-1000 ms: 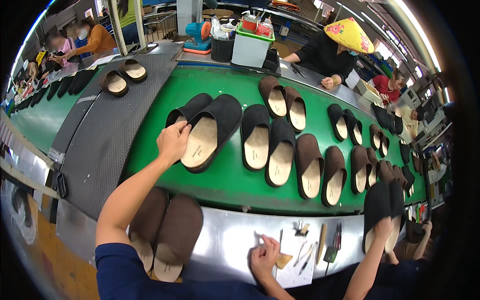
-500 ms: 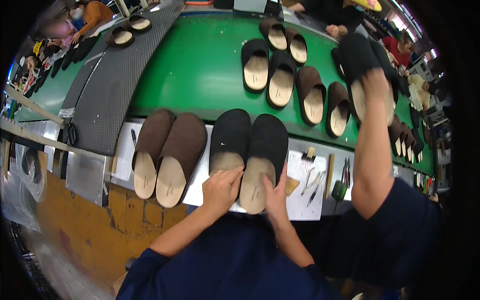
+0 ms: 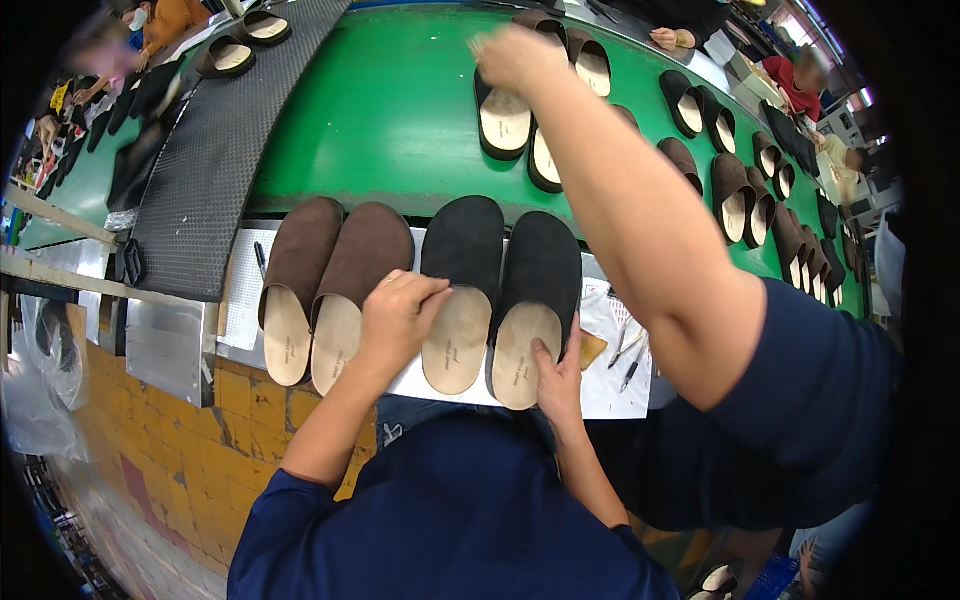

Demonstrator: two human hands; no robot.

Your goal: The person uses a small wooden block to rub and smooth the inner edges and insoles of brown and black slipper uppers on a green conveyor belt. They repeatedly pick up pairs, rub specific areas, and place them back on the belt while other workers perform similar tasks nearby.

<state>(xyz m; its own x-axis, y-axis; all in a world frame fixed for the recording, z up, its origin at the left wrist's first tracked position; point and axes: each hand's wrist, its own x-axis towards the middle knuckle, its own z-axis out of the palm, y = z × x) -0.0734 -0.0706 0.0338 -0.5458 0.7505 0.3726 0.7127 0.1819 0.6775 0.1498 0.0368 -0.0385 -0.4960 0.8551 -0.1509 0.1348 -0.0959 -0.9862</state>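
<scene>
A pair of black clogs with beige insoles stands in front of me, toes pointing away: a left black clog [image 3: 464, 240] and a right black clog [image 3: 545, 250]. My right hand [image 3: 562, 378] grips the right clog at its heel end, thumb on the insole and fingers along the outer side. My left hand [image 3: 400, 315] is raised beside the left clog's opening, its fingertips pinched together. Whatever might be between those fingertips is too small to make out. Left of it stand a brown clog [image 3: 372, 250] and another brown clog [image 3: 305, 240], the nearer one partly covered by my left hand and forearm.
A co-worker's arm [image 3: 650, 220] reaches across from the right over several clogs on the green conveyor belt [image 3: 370, 120]. Tweezers and pens lie on white paper [image 3: 610, 400] beside a tan piece [image 3: 592, 348]. A black ribbed mat [image 3: 215, 190] slopes at the left.
My left hand has lifted off the left black clog and moved leftward. My right hand stays on the right clog. The co-worker's arm has swung left, away from the dark clogs it was touching.
</scene>
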